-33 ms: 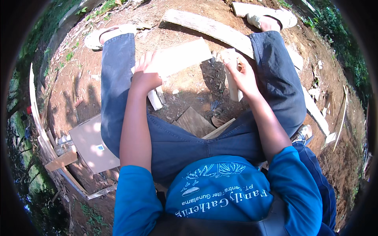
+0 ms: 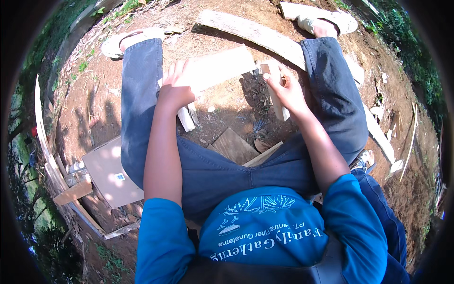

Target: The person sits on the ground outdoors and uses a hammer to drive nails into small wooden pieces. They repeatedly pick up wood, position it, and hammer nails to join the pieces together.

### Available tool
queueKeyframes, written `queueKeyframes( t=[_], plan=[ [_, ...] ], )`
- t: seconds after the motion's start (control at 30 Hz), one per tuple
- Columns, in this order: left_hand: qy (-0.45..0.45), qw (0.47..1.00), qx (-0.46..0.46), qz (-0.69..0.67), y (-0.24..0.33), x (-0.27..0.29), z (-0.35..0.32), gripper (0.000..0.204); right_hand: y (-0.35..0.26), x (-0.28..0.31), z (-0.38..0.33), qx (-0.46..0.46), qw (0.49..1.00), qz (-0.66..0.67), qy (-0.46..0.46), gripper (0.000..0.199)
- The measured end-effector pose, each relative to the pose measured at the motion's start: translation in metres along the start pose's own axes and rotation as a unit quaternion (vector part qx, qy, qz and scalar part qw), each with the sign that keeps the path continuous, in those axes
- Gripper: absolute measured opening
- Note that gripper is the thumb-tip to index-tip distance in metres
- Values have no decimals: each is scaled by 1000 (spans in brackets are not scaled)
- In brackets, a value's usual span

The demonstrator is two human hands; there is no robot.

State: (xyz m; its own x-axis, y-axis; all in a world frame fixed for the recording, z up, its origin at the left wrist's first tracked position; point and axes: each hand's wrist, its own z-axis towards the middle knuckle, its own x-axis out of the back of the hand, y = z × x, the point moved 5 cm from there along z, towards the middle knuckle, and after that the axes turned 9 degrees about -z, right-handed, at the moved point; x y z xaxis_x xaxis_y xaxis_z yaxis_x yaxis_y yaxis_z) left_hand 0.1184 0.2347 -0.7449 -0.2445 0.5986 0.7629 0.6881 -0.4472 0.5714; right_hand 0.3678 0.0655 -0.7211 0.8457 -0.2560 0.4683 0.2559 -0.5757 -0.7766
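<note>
Head view: left hand (image 2: 176, 91) grips a pale plank (image 2: 218, 67) lying crosswise; right hand (image 2: 287, 92) clasps an upright wood block (image 2: 275, 90) at the plank's right end

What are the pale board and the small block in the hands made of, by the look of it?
The pale board looks like raw, unfinished wood: matte, rough-sawn, light-coloured. The small block under the right hand seems to be the same bare timber, though partly hidden. The left hand rests on the board.

Outdoor woodworking spot, bare dirt ground (image 2: 94, 102), scattered wooden planks (image 2: 250, 31), offcuts (image 2: 234, 144), grassy edges (image 2: 127, 5)
</note>
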Motion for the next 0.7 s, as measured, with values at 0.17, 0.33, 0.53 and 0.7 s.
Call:
queueKeyframes(
  t=[0.17, 0.33, 0.53, 0.7],
  plan=[
    [-15, 1000, 3, 16, 1, -4, 1, 93, 40, -35, 23, -7, 984, -176, 7, 60],
    [-37, 998, 39, 22, -9, -5, 1, 95, 54, -44, 0, 2, 961, -275, 30, 75],
    [0, 1000, -11, 17, -1, -8, -1, 91, 82, -34, -33, -22, 953, -299, 51, 78],
    [-13, 997, -66, 31, 11, -11, -10, 67, 70, -41, -37, 11, 968, -244, 61, 59]
  ],
)
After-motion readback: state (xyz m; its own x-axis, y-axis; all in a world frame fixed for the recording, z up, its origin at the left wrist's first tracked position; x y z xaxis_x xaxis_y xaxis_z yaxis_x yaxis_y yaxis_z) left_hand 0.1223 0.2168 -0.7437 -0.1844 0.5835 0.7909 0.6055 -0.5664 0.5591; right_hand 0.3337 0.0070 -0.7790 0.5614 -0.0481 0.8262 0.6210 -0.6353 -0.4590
